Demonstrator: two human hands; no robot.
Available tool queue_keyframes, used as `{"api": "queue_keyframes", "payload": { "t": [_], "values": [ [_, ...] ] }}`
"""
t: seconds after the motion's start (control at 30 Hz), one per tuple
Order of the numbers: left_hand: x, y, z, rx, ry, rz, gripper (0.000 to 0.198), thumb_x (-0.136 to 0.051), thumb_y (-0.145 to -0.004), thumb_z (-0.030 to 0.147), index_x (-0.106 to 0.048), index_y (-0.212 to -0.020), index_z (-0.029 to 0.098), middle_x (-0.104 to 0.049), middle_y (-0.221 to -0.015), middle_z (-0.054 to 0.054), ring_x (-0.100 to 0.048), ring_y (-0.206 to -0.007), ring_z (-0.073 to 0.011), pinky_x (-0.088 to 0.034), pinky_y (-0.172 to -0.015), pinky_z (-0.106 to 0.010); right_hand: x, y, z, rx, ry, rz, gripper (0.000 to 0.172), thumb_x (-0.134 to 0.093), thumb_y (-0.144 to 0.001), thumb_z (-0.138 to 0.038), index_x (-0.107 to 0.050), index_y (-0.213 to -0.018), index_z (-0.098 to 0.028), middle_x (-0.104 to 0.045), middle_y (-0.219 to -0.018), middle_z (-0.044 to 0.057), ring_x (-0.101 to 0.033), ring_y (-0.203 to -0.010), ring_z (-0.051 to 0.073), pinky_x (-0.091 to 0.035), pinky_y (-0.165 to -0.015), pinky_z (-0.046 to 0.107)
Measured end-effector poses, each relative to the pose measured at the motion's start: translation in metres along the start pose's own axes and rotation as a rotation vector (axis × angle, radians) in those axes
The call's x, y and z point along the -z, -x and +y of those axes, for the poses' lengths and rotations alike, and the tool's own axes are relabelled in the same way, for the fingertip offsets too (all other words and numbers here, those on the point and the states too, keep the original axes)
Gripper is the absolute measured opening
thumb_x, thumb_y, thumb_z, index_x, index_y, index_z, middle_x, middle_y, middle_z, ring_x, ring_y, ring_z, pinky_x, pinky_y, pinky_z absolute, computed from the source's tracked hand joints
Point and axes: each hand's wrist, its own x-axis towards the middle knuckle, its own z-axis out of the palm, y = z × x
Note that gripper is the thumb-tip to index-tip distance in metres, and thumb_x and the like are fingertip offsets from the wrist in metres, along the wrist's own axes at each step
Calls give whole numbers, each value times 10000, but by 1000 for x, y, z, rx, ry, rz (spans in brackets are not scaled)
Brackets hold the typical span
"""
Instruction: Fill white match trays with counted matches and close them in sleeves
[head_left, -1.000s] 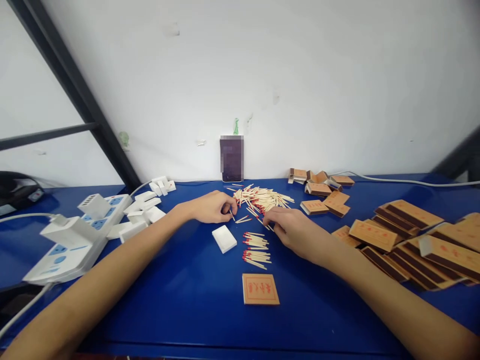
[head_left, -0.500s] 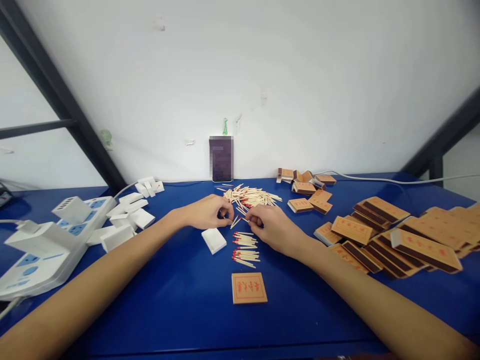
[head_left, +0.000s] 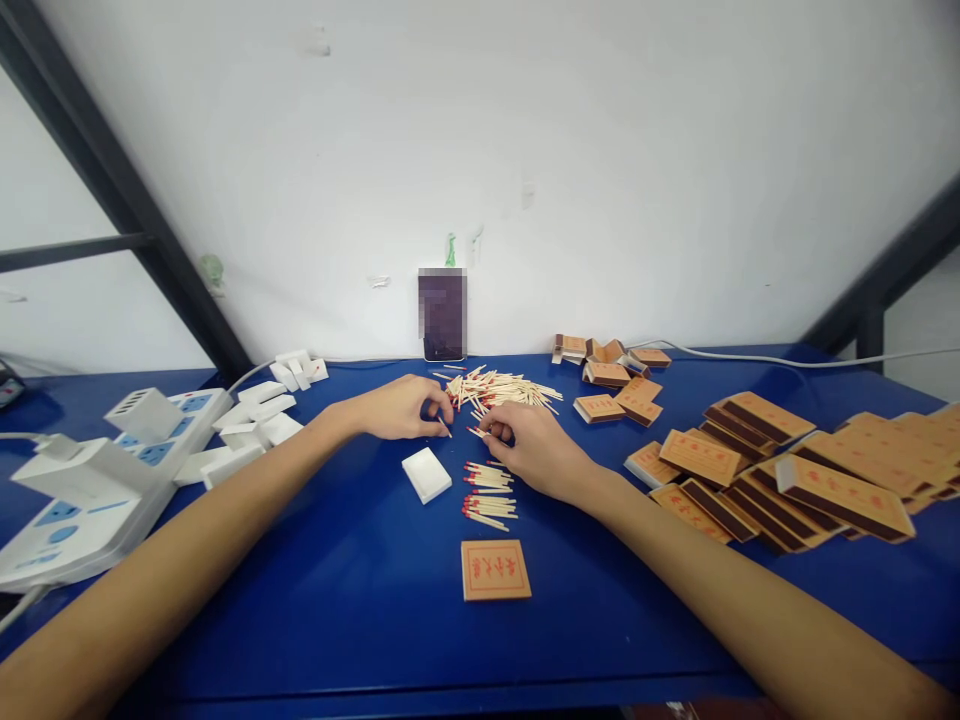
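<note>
Toward the back edge of the blue table [head_left: 322, 600] lies a pile of matches [head_left: 521, 388]. Before it, the right hand [head_left: 529, 445] pinches at least one red-tipped match [head_left: 477, 432], and the left hand [head_left: 405, 408] pinches a thin stick [head_left: 445, 428]. Nearer the front edge lie grouped matches [head_left: 491, 480], a white tray [head_left: 426, 474] and a matchbox [head_left: 495, 570].

Indoor work station, wider premises undetermined: a blue desk [head_left: 315, 610] stands against a marked white wall [head_left: 637, 200], with a dark metal frame [head_left: 101, 150], a power strip [head_left: 157, 455], plugged-in chargers [head_left: 82, 478] and a white cable [head_left: 750, 357]
</note>
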Motion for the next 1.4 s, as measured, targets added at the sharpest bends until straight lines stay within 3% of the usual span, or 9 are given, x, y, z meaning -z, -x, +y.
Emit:
{"api": "queue_keyframes", "payload": {
  "t": [0.13,0.3,0.4,0.67,0.97,1.13,1.2,1.4],
  "values": [
    [-4,-1,-5,17,17,-11,185,-605,-841,308,-718,-841,161,-648,-834,-30,-558,-729,-132,-390,-661,-231,11,3,1,-52,56,-61,145,-588,-835,-89,-698,-887,-168,-696,-822,44,-604,-744,155,-416,-679,260],
    [-17,-9,15,-6,-28,13,127,-569,-815,181,-695,-814,165,-686,-854,-27,-591,-771,-146,-412,-720,-253,29,14,-1,-71,107,-159,159,-597,-828,-79,-706,-871,-186,-711,-812,30,-608,-726,154,-402,-664,259],
    [-18,-12,25,15,-78,24,129,-575,-790,161,-703,-795,173,-700,-839,-25,-605,-789,-160,-417,-739,-265,29,18,-3,-13,71,-166,134,-602,-832,-89,-695,-846,-185,-693,-782,20,-581,-673,134,-398,-644,249],
    [-12,-10,15,112,29,1,126,-560,-783,188,-676,-746,155,-693,-746,-3,-578,-623,-114,-380,-592,-228,6,17,-13,147,14,-113,201,-583,-841,-78,-662,-1007,-158,-683,-896,60,-601,-813,168,-440,-737,279],
    [-32,-14,31,81,198,54,201,-605,-798,302,-689,-719,138,-622,-634,11,-512,-582,-105,-349,-535,-215,9,17,-13,92,-32,-84,94,-653,-837,-121,-677,-895,-192,-712,-838,28,-623,-838,176,-443,-731,278],
    [-30,-12,32,44,318,-36,244,-585,-824,322,-689,-711,132,-572,-587,27,-417,-517,-83,-311,-495,-220,21,12,-11,1,-20,127,106,-592,-882,-157,-658,-809,-195,-690,-761,8,-594,-686,140,-430,-658,260],
    [-28,-12,30,23,326,-54,259,-564,-840,320,-688,-709,133,-555,-582,28,-400,-517,-83,-306,-494,-222,20,10,-6,-19,27,153,128,-561,-892,-143,-659,-823,-188,-689,-779,19,-587,-681,146,-432,-654,270],
    [-24,-11,15,93,141,171,232,-511,-868,271,-659,-737,150,-553,-598,29,-456,-548,-100,-315,-546,-232,6,6,8,74,104,15,293,-458,-875,-16,-682,-1003,-155,-697,-950,87,-635,-913,202,-493,-834,336]
  ]
}}
